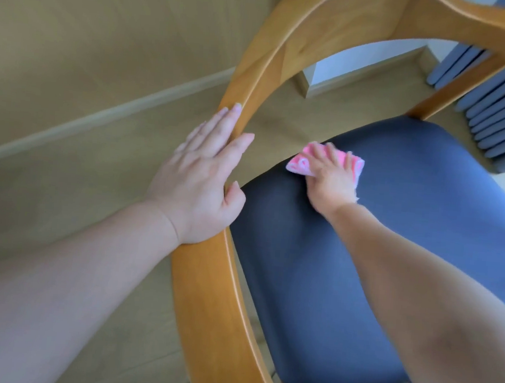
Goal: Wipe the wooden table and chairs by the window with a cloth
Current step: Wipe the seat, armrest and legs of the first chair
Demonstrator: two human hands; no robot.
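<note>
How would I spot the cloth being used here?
Find the wooden chair with the dark blue seat. At the seat's far edge, the right hand presses down a small folded cloth. It is the only bright pink thing in sight.

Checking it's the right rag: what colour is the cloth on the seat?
Pink with paler markings, seen in the head view: cloth.

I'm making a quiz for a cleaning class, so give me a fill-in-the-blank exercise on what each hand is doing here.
1. The right hand presses a ____ cloth flat.
2. The cloth lies on the chair's dark ____.
3. The left hand rests on the chair's curved ____ frame.
4. The ____ hand holds no cloth.

Missing words: pink; seat; wooden; left
</note>
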